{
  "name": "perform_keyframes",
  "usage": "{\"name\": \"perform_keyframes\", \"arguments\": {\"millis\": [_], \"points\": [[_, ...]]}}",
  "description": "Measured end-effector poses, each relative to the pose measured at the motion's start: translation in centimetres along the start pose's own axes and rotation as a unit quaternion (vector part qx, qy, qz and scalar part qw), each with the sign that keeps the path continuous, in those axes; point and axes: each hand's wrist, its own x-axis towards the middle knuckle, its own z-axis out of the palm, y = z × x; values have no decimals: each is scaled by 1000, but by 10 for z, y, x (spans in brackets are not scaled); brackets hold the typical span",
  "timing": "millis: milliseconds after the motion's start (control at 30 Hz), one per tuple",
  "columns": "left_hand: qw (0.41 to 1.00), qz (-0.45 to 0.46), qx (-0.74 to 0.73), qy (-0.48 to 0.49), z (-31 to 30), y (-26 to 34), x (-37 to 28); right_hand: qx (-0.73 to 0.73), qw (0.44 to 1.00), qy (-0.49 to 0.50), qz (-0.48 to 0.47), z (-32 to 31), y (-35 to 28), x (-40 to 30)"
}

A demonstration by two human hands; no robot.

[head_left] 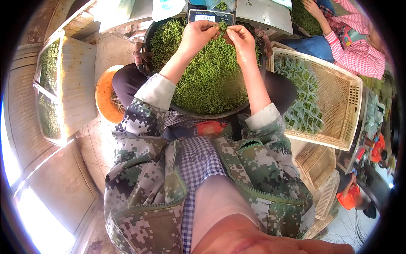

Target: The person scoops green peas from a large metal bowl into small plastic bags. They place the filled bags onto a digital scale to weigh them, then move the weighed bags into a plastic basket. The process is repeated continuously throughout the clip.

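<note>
A large round dark tub [177, 111] full of small green berries [206, 85] sits between the person's knees. Above its far side, my left hand [201, 31] and my right hand [242, 39] pinch a small cluster of green berries [223, 25] between their fingertips, one hand on each side. Just beyond the hands, a digital scale [211, 16] with a lit display stands on the table's edge. On the scale lies a clear plastic bag [230, 6] with some green berries in it. The scale's near edge is partly covered by the fingers.
At right, a cream plastic crate [336, 104] holds several filled clear bags [301, 95]. An orange bucket [104, 95] stands at left, near a white container [76, 85] of green berries. A metal table [260, 16] lies ahead. A co-worker in a checked shirt [355, 54] sits at upper right.
</note>
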Motion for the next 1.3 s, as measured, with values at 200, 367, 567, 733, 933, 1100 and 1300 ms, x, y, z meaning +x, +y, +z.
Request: {"name": "perform_keyframes", "arguments": {"millis": [200, 367, 567, 733, 933, 1100, 1300], "points": [[1000, -17, -9, -19, -5, -10, -27, 9, 994, -78, 76, 5, -1, -20], [997, -34, 64, 15, -2, -8, -31, -191, 981, -21, -27, 6, 8, -20], [993, -51, -83, 69, -6, -19, -39, -248, 964, 33, -87, 20, 2, -26], [987, -85, -124, 57, -43, -22, -41, -294, 944, 84, -124, -6, 1, -16], [985, -104, -139, -21, -12, -20, -58, -517, 770, 119, -355, 28, -19, 47], [986, -99, -123, -47, -7, -22, -68, -551, 726, 140, -386, 22, -11, 55], [982, -139, -118, -54, -4, -33, -67, -510, 787, 144, -315, 8, -8, 17]]}}
